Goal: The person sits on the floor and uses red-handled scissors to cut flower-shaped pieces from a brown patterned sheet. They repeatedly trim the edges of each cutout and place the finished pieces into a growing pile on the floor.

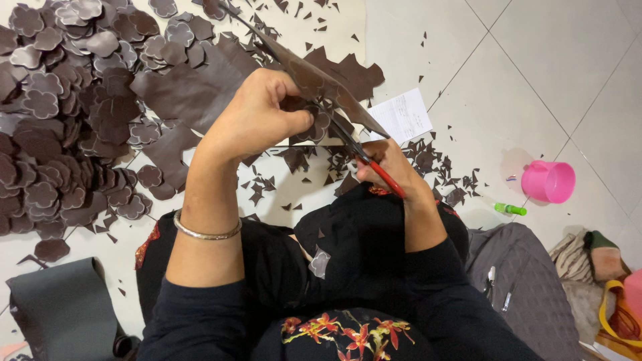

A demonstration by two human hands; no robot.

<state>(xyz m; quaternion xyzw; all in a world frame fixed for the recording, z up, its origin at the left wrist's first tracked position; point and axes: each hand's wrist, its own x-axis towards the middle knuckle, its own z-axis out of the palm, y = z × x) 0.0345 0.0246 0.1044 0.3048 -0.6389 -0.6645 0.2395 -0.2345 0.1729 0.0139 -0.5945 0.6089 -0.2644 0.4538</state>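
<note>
Both hands grip: left hand [257, 117] fingers pinch the brown sheet [314, 80]; right hand [388, 164] fingers clasp red-handled scissors [374, 167] beneath it.

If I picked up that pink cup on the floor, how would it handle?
The pink cup looks like thin plastic, so probably light and rigid. It lies on its side on the smooth tiled floor, so a nudge would likely roll or slide it.

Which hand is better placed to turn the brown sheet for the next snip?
Left, probably. The left hand already pinches the brown sheet beside the cut, while the right hand is full with the red-handled scissors.
</note>
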